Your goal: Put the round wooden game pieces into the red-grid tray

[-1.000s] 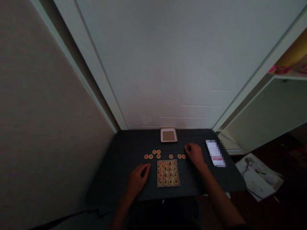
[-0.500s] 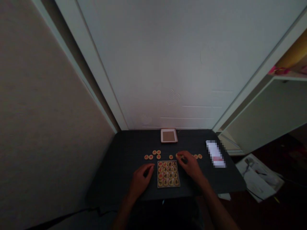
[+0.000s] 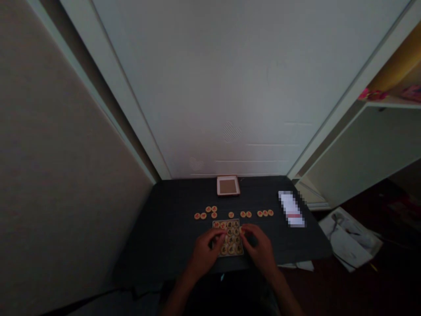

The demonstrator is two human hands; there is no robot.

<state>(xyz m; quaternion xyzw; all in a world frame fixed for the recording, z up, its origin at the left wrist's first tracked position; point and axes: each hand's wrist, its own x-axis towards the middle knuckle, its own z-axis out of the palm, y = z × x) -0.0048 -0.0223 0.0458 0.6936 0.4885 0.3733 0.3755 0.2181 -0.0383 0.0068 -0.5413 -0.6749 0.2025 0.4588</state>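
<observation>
A square tray (image 3: 242, 253) of round Chinese chess pieces, marked in red and in black, sits near the table's front edge. My left hand (image 3: 205, 252) reaches over its left side, thumb and fingertips together above the pieces; whether anything is between them is hidden. At the tray's right edge, my right hand (image 3: 259, 245) has its fingers pinched on what looks like a Chinese chess piece (image 3: 242, 230), mostly covered by the fingertips. Beyond the tray lie loose red-marked pieces, among them a pair (image 3: 246, 214) and a group of three (image 3: 265, 213).
A shallow square box lid (image 3: 228, 194) lies at the back of the dark table (image 3: 158, 237), near the white wall panel. To the right is a blurred-out phone-like object (image 3: 291, 208). A white box (image 3: 350, 239) stands on the floor at right.
My right hand has come from the row of loose pieces to the tray's right edge, uncovering pieces there. My left hand has moved right, over the tray. The view has shifted slightly.
</observation>
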